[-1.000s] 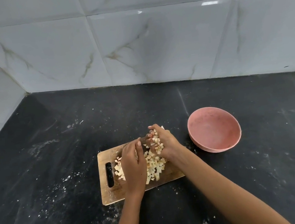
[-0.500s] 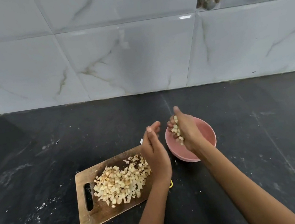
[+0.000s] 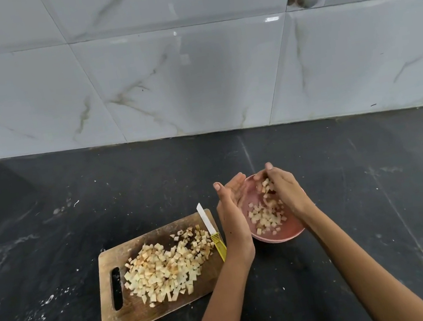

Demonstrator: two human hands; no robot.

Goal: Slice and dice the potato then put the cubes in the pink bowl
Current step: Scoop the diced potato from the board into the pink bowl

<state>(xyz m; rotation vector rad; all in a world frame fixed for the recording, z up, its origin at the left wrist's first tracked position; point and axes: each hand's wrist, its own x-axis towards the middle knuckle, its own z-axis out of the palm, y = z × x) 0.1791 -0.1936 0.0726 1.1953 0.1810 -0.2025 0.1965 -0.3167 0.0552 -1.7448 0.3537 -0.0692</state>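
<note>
Over the pink bowl [image 3: 279, 237], left hand [image 3: 231, 213] lies released; right hand's [image 3: 284, 190] grip on cubes [image 3: 266, 217] is unclear.

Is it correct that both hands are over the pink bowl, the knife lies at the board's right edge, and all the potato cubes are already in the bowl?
Not all. The head view shows a large pile of potato cubes still on the cutting board; only some lie in the pink bowl. The rest is right.

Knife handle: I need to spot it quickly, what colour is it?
Yellow knife handle, head view.
</note>
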